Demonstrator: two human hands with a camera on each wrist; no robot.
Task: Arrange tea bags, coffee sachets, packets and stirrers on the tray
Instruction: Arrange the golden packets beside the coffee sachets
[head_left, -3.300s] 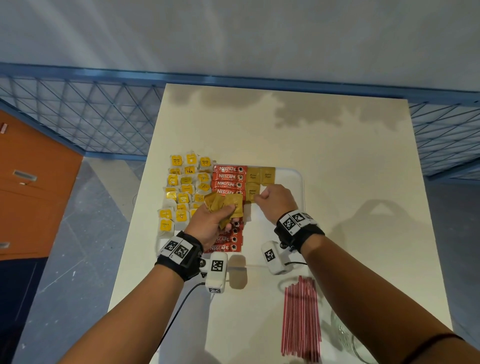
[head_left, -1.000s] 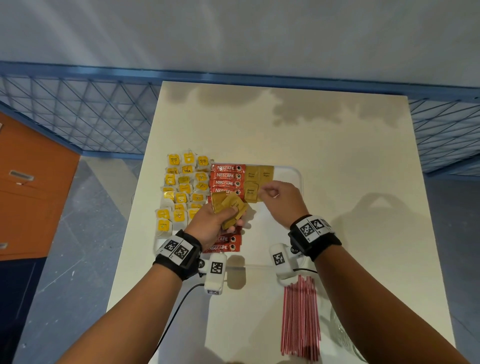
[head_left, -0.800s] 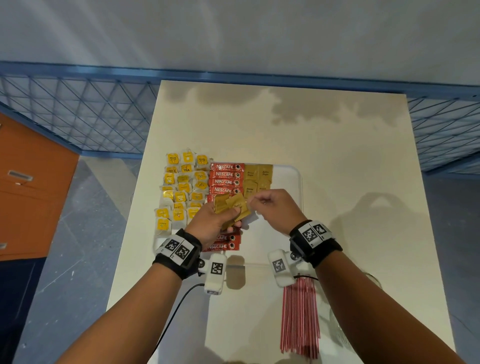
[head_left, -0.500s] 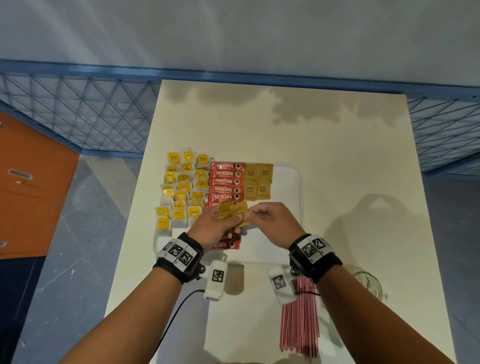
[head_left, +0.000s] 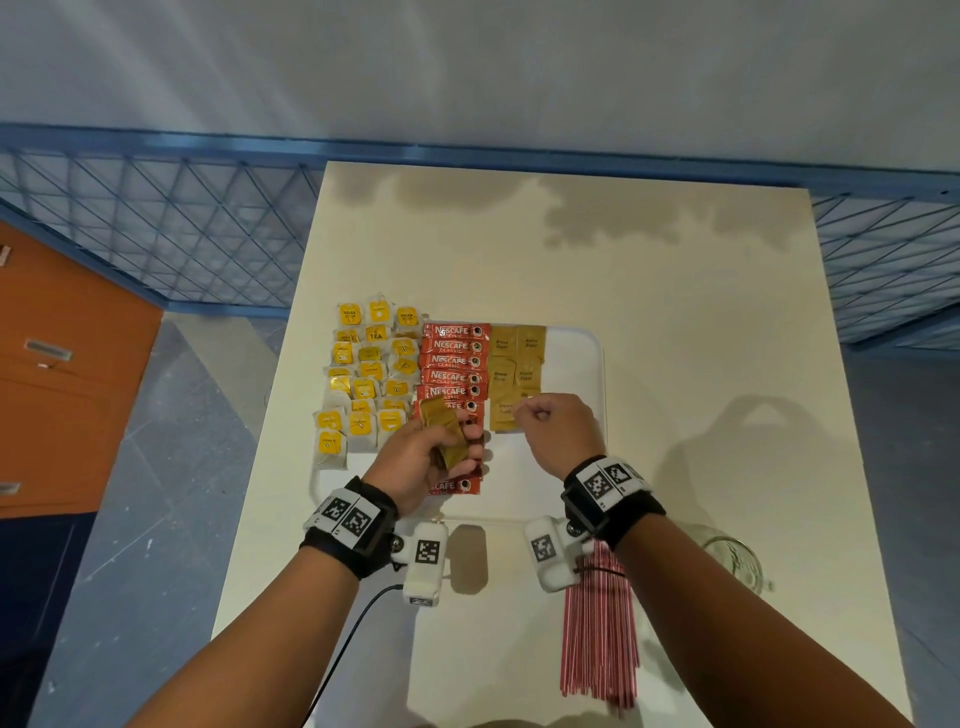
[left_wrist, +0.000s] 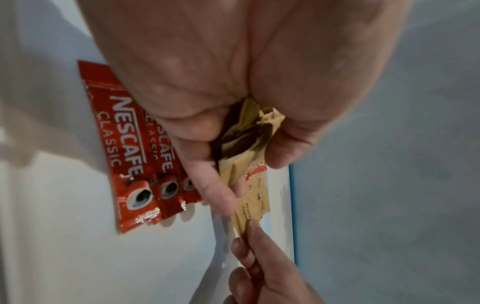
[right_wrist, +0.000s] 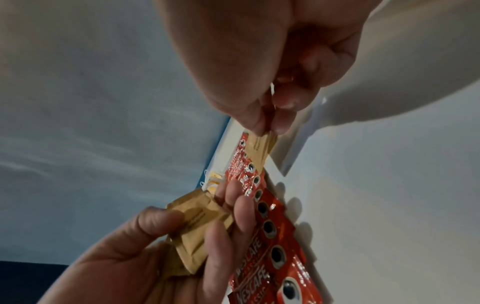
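Pinching one flat brown paper sugar packet (head_left: 505, 415) at its edge with my right hand (head_left: 558, 434), low over the white plastic tray (head_left: 571, 364). My left hand (head_left: 421, 460) clamps a small stack of brown packets (head_left: 441, 431), just left of it, above the red coffee sachets (head_left: 452, 364). Red-striped stirrers (head_left: 597, 634) lie behind my right wrist.

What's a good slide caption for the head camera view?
Right hand lays a brown sugar packet beside red coffee sachets on the white tray; left hand holds spare packets.

Yellow-tagged tea bags (head_left: 363, 384), red coffee sachets (head_left: 452, 364), brown sugar packets (head_left: 517, 358), red-and-white striped stirrers (head_left: 600, 634).
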